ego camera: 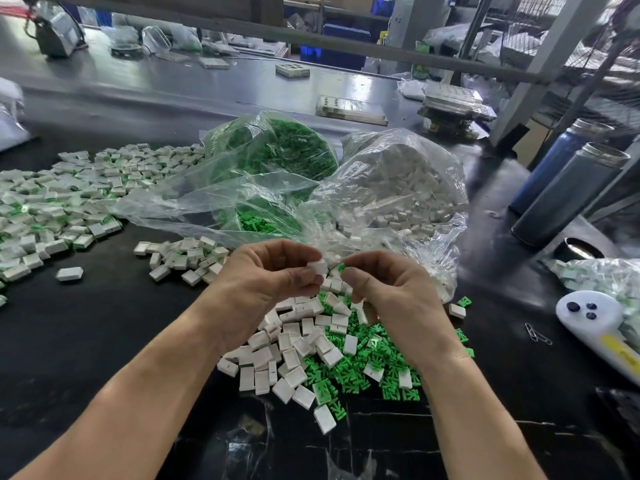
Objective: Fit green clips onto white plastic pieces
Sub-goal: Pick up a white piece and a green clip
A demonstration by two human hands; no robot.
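Note:
My left hand [266, 278] pinches a small white plastic piece [318, 266] between thumb and fingertips. My right hand [384, 289] pinches a green clip [341, 267] just to the right of it; the two parts are a finger's width apart, above the table. Below my hands lies a loose heap of white pieces [294, 351] mixed with green clips [367, 362]. Most of the clip is hidden by my fingers.
A clear bag of green clips [277, 150] and a clear bag of white pieces [405, 181] lie open behind my hands. A wide spread of fitted pieces [62, 202] covers the left of the black table [86, 323]. Two metal flasks [568, 188] and a white tool [595, 320] stand at right.

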